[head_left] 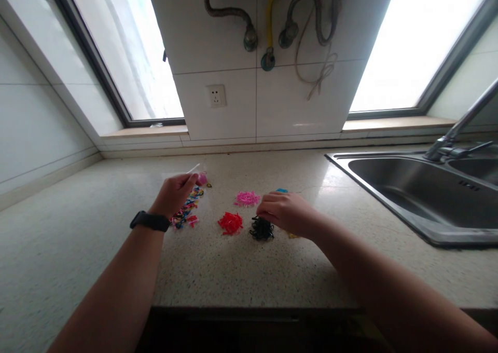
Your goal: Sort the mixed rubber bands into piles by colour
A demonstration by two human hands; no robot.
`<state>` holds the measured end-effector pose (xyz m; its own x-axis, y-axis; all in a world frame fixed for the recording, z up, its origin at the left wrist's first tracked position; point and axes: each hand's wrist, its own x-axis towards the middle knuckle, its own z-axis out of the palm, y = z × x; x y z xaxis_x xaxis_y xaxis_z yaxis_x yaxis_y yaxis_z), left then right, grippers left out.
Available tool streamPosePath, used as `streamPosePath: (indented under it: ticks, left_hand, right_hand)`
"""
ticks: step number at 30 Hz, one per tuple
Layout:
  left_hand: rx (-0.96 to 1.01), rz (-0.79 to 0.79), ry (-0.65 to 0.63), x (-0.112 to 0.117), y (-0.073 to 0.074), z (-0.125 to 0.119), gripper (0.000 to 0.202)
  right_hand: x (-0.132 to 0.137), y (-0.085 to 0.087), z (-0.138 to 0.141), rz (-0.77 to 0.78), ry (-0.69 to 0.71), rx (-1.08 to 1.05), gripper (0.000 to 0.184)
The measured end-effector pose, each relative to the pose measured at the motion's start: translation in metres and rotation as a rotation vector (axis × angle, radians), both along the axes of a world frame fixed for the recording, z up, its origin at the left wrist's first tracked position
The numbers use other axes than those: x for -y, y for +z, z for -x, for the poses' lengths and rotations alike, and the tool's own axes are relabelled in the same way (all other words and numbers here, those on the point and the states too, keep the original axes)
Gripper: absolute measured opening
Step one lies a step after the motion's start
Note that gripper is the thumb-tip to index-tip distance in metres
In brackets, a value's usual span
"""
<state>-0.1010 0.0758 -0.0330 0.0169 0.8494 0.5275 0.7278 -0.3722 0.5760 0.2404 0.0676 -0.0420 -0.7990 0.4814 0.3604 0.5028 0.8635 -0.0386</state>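
Black pile: a tangle of small black pieces (pixel 262 230) is lying on the counter (pixel 233 275).
Right hand: the right hand (pixel 286 213) is hanging over the black pile's far right edge, fingers bunching narrow; whether they are gripping a piece, I cannot tell.
Left hand: the left hand (pixel 173 192), wearing a black wristband (pixel 150 221), is hovering left of and beyond the black pile, pinching a blurred pink item (pixel 201 178) beside some clear plastic.
Mixed pile: many-coloured pieces (pixel 189 207) are spreading well left of the black pile, partly hiding behind the left hand.
Sorted colours: red pieces (pixel 231 223) are sitting just left of the black pile, pink pieces (pixel 247 199) beyond it, blue pieces (pixel 282 190) farther right.
Sink: the steel sink (pixel 397 181) is standing well right of the black pile.
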Motion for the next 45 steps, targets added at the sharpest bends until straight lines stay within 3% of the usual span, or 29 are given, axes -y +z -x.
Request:
streamPosePath:
  ticks: [5, 10, 21, 31, 45]
  left_hand:
    - [-0.013, -0.011, -0.005, -0.001, -0.002, 0.000, 0.043]
    - [-0.019, -0.006, -0.006, -0.001, -0.002, -0.001, 0.041]
    - [0.008, -0.012, -0.003, -0.001, -0.002, 0.002, 0.042]
    - [0.039, 0.004, 0.032, -0.006, -0.006, 0.009, 0.047]
    - [0.055, 0.006, 0.059, -0.012, -0.010, 0.023, 0.046]
  right_hand:
    - [0.002, 0.000, 0.007, -0.133, 0.057, 0.180, 0.014]
    - [0.003, 0.001, 0.008, -0.136, 0.065, 0.225, 0.011]
    - [-0.001, 0.003, -0.005, 0.143, 0.002, -0.106, 0.019]
    - [-0.015, 0.008, -0.039, 0.168, -0.113, -0.244, 0.023]
    - [-0.025, -0.002, -0.047, 0.203, -0.169, -0.303, 0.023]
